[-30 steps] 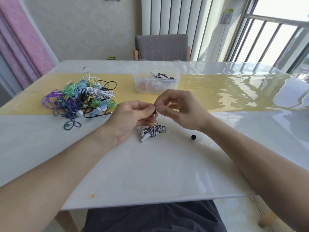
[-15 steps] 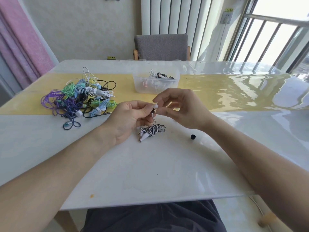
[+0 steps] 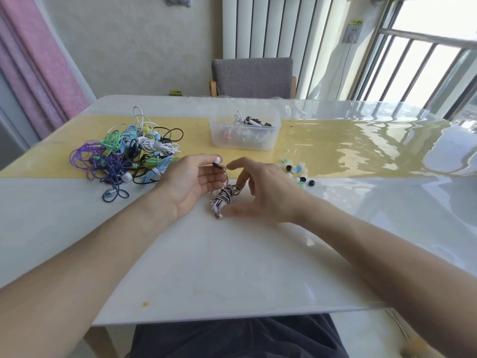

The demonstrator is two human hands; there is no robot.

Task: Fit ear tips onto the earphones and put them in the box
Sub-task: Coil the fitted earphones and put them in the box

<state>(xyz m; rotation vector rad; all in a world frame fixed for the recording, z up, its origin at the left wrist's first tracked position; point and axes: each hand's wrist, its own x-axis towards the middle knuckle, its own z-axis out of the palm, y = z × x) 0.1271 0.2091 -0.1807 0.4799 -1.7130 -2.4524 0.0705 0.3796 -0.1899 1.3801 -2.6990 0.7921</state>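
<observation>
My left hand [image 3: 192, 180] pinches a black earbud capped with a white ear tip [image 3: 217, 159], held up above the table. Its cable hangs down to a black-and-white striped earphone bundle [image 3: 224, 198] lying on the white table. My right hand [image 3: 260, 193] hovers over that bundle with fingers spread and thumb low, holding nothing. A clear plastic box [image 3: 244, 136] with several earphones inside stands behind the hands. Loose ear tips [image 3: 296, 173] in white, green, blue and black lie scattered to the right.
A heap of tangled coloured earphones [image 3: 129, 155] lies at the left on the yellow runner [image 3: 335, 148]. A grey chair [image 3: 253, 77] stands beyond the far table edge. The near table edge runs above my lap.
My right hand has let go of the earbud and dropped toward the striped bundle, fingers spread. The left hand keeps the earbud, now showing its white tip. The view shifted, revealing the loose ear tips.
</observation>
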